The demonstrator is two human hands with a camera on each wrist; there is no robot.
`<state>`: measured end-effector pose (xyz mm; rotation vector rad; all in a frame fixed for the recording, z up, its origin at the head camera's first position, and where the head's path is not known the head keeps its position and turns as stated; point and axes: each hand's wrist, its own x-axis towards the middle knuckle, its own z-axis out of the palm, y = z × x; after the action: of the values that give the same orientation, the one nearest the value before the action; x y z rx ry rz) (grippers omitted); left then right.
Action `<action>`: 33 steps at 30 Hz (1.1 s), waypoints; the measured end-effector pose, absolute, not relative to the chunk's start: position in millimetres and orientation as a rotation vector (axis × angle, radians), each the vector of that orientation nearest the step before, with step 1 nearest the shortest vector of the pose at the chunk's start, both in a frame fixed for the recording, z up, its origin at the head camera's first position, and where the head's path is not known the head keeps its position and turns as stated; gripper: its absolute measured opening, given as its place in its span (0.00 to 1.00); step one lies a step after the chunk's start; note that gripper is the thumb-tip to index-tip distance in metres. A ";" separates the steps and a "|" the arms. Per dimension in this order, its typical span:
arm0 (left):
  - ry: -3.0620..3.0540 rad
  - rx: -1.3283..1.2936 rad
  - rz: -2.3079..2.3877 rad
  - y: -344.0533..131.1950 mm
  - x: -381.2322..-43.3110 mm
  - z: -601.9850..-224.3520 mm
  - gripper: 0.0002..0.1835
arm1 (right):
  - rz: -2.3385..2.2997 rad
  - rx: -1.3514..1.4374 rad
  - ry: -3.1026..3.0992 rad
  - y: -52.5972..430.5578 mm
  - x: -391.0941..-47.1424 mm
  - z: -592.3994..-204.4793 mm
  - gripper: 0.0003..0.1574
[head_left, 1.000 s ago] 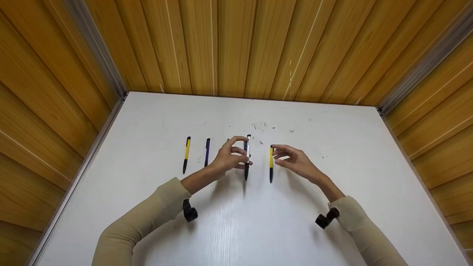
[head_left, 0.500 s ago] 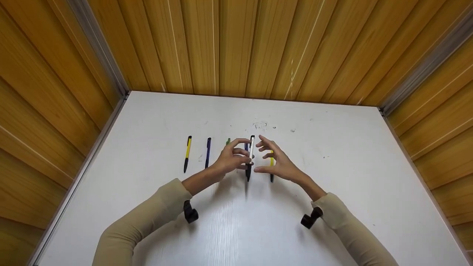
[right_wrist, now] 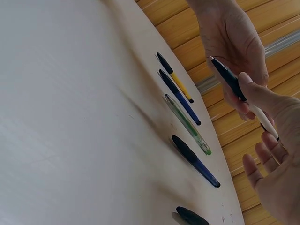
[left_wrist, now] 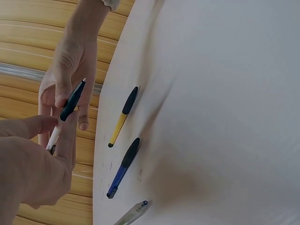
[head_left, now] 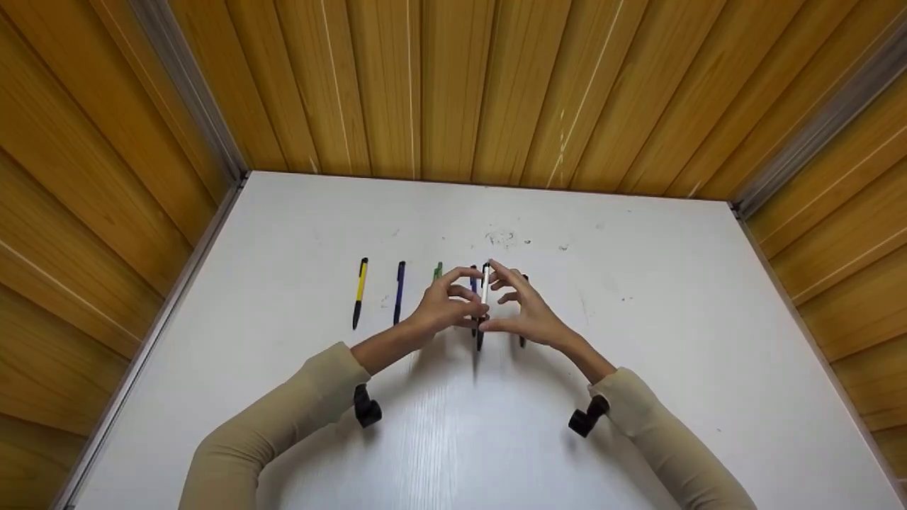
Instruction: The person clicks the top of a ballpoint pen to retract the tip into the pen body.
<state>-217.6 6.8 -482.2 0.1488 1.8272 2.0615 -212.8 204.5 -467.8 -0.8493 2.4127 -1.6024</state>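
Observation:
A white pen (head_left: 485, 285) with a black grip and tip is held up over the table between both hands. My left hand (head_left: 441, 309) pinches its barrel between thumb and fingers. From the other side my right hand (head_left: 530, 312) has its thumb on the black grip (right_wrist: 228, 78) and its index fingertip at the pen's top end, pinching it lengthwise. The pen tilts tip-down toward me. Beneath the hands lie a blue pen (right_wrist: 197, 164) and a green clear-barrelled pen (right_wrist: 187, 124), partly hidden in the head view. A yellow pen (left_wrist: 123, 117) lies under my right hand.
Further left on the white table (head_left: 283, 283) lie a yellow pen (head_left: 360, 292) with black ends and a dark blue pen (head_left: 400, 290). All the pens lie roughly parallel in a row. Wood-patterned walls (head_left: 453, 92) enclose the table's back and sides.
My right hand has moved left from the yellow pen to the white pen and now touches it with thumb and index finger. My left hand keeps holding the white pen, shifted slightly right.

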 end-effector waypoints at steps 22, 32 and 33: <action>1.835 0.144 2.137 6.5 -216.1 -485.5 0.31 | -1.529 -0.875 2.395 213.1 -231.5 -499.8 0.75; 1.879 0.111 2.123 4.3 -216.8 -487.1 0.30 | -1.517 -0.885 2.391 210.1 -235.0 -501.6 0.74; 1.879 0.110 2.121 4.1 -217.0 -487.1 0.30 | -1.516 -0.889 2.387 210.3 -235.2 -501.2 0.73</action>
<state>-217.0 4.1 -487.1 0.1100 1.8788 2.1210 -235.2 210.3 -501.2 -0.8887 2.3866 -1.5155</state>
